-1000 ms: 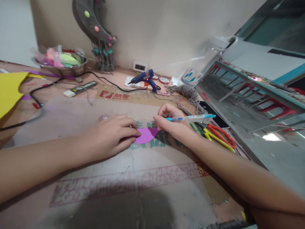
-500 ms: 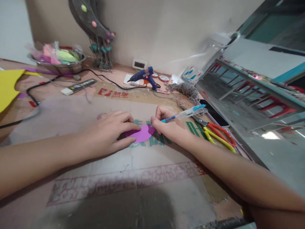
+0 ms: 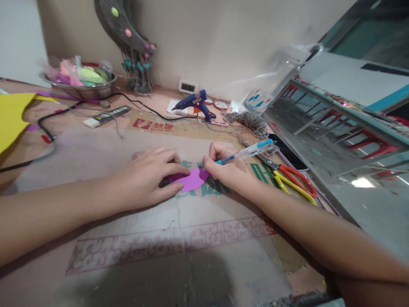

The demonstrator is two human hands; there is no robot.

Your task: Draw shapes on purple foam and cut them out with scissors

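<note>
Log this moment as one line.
Left hand: resting on purple curved-edged sheet | Right hand: holding clear-and-blue plastic pen at sheet's edge | Beyond: blue plastic glue gun, red light on

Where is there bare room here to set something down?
The near part of the pale board, between the left arm and right arm; also between left arm and black cord. It's crowded along the right edge with string, phone and scissors, and at the purple paper, under the left hand and right hand.

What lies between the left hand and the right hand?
In the head view, a purple piece lies there: the left hand rests on one end, and the right hand holds a pen at the other.
</note>
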